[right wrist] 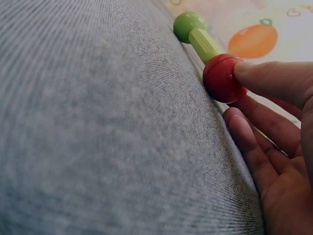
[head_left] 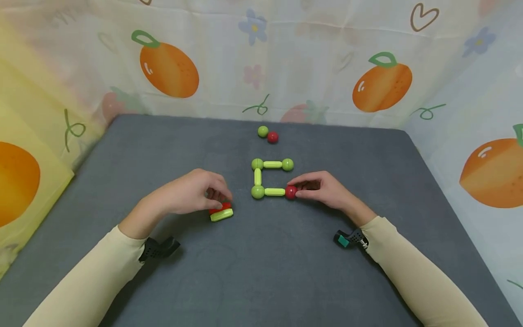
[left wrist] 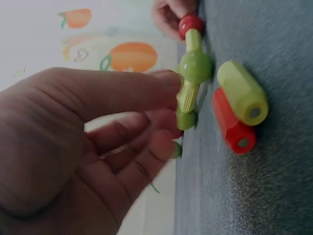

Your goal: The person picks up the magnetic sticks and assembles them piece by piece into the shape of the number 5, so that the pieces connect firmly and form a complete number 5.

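A C-shaped figure of three lime rods (head_left: 258, 176) and several balls lies on the grey table; its corners are green balls (head_left: 257, 192). My right hand (head_left: 324, 188) pinches the red ball (head_left: 290, 192) at the figure's near right end, with the thumb (right wrist: 266, 78) on its side in the right wrist view. Left of the figure, my left hand (head_left: 199, 193) hovers over a lime magnetic rod (left wrist: 243, 93) and a red magnetic rod (left wrist: 230, 120), which lie side by side. Thumb and fingers stand apart there with nothing between them.
A loose green ball (head_left: 263, 131) and a loose red ball (head_left: 272, 137) sit together near the table's back edge. Curtains printed with oranges (head_left: 169, 70) rise behind and at both sides of the grey table (head_left: 261, 272).
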{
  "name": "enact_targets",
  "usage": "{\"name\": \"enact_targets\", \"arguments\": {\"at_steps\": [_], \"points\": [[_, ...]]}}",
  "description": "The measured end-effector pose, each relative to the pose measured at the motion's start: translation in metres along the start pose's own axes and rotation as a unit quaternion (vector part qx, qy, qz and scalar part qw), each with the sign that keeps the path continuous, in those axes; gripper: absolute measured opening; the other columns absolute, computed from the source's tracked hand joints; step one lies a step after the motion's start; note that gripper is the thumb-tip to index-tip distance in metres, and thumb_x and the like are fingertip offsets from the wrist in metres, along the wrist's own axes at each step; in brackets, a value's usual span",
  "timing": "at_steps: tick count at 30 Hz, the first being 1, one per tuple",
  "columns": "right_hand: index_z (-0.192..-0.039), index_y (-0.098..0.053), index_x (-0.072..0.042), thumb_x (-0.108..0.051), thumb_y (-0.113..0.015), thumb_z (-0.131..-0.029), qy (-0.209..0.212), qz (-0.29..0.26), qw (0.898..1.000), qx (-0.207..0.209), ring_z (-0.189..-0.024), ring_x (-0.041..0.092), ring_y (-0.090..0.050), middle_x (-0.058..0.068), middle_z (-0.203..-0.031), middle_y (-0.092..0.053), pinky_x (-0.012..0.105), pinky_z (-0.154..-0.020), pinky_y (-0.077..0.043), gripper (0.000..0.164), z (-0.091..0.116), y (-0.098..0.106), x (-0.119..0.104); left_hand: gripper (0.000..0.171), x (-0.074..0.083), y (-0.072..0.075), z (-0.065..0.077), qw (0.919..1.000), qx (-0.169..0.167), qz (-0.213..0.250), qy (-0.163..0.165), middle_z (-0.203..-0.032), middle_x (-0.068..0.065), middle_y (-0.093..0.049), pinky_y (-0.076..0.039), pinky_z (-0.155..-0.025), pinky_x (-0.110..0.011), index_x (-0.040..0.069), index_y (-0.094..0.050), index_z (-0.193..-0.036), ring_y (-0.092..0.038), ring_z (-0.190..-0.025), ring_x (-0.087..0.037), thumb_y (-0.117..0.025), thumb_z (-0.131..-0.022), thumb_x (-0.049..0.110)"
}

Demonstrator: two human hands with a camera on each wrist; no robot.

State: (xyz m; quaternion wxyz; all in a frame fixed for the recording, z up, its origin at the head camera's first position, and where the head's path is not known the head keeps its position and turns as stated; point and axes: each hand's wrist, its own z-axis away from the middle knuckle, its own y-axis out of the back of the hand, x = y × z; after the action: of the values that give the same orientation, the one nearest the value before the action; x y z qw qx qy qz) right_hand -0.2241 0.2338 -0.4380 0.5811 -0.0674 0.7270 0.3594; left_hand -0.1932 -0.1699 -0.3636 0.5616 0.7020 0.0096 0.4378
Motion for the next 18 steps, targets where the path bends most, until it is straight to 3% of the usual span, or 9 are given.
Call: {"name": "enact_targets", "arguments": {"at_steps": [8, 13, 18], "points": [[-0.13, -0.08, -0.012, -0.011, -0.079, -0.102, -0.008, 0.005, 1.0, 0.003, -0.105, 0.024, -0.072, 0.004, -0.123, -0.078, 0.03, -0.088, -0.057, 0.028, 0.002, 0.001, 0.0, 0.034, 0.017, -0.017, 0.005, 0.9961, -0.035, -0.08, -0.011, -0.089, 0.01, -0.065, -0.053, -0.072, -0.029, 0.015, -0.084, -0.106, -0.056, -0.076, -0.003, -0.079, -0.086, -0.012], [-0.13, -0.08, -0.011, -0.011, -0.078, -0.102, -0.007, 0.009, 1.0, 0.006, -0.103, 0.024, -0.071, 0.004, -0.121, -0.078, 0.03, -0.088, -0.056, 0.028, 0.001, 0.002, 0.001, 0.034, 0.025, -0.026, 0.001, 0.9951, -0.052, -0.084, -0.006, -0.095, 0.006, -0.065, -0.054, -0.074, -0.028, 0.013, -0.083, -0.113, -0.058, -0.079, -0.003, -0.084, -0.086, -0.007], [-0.13, -0.081, -0.014, -0.014, -0.08, -0.102, -0.007, 0.015, 1.0, 0.005, -0.105, 0.023, -0.072, 0.002, -0.123, -0.078, 0.03, -0.088, -0.057, 0.028, 0.0, 0.001, 0.001, 0.038, 0.03, -0.035, 0.001, 0.996, -0.044, -0.078, 0.01, -0.109, 0.002, -0.065, -0.055, -0.077, -0.026, 0.007, -0.082, -0.121, -0.061, -0.08, -0.003, -0.093, -0.085, 0.004]]}}
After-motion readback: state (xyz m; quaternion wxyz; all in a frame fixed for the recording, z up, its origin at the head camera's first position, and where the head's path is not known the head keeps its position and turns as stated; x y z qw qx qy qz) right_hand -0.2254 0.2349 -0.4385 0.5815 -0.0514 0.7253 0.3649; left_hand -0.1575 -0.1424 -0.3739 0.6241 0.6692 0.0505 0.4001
